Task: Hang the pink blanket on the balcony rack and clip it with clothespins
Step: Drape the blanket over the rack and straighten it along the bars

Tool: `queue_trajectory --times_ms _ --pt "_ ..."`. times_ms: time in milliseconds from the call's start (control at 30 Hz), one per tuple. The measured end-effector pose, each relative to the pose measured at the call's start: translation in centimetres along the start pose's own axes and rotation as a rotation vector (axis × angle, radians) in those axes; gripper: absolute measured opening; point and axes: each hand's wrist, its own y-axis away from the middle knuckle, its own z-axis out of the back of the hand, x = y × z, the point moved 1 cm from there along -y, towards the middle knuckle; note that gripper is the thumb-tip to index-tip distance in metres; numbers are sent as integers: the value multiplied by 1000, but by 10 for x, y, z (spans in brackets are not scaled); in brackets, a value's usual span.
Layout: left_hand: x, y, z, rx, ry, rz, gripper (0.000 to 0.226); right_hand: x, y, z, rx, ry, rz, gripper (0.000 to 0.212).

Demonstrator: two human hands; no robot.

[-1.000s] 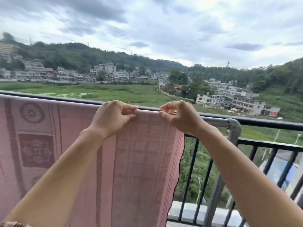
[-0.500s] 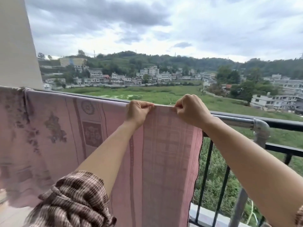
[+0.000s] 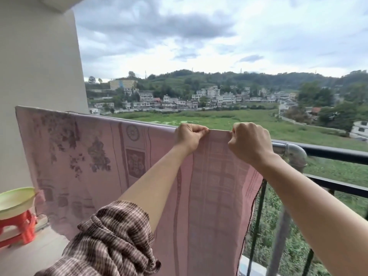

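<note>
Hanging looking done: draping blanket (image 3: 99,166) over rack (image 3: 294,150), left to centre of frame. Pinching its top edge with left hand (image 3: 188,137) and right hand (image 3: 249,143). Not seeing clothespins; clipping pending.

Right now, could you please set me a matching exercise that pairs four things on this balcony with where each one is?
Things:
1. pink blanket
2. green basin
3. red stool
4. grey pipe fitting

Places:
A. at the far left, under the basin
B. on the rack pipe, just right of the right hand
C. draped over the rack pipe, top edge pinched by the left hand and the right hand
D. on top of the stool

Pairs: 1-C; 2-D; 3-A; 4-B.
</note>
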Motion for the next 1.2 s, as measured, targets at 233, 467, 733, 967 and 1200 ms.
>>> queue_trajectory --times_ms 233,467,733,967,1200 --pt "-40 36 -51 -23 23 17 18 -77 12 44 140 -295 -35 21" --pt "-72 110 -80 -140 -116 -203 25 -148 26 39 560 -1115 -325 22" --pt "-89 121 -115 -17 -390 -194 25 -149 29 23 798 -1389 -423 32" --pt "-82 101 -103 -51 11 93 14 -146 22 22 873 -1507 -415 37" --pt "-104 79 -89 -16 268 185 28 -129 14 21 716 -1362 -338 29"
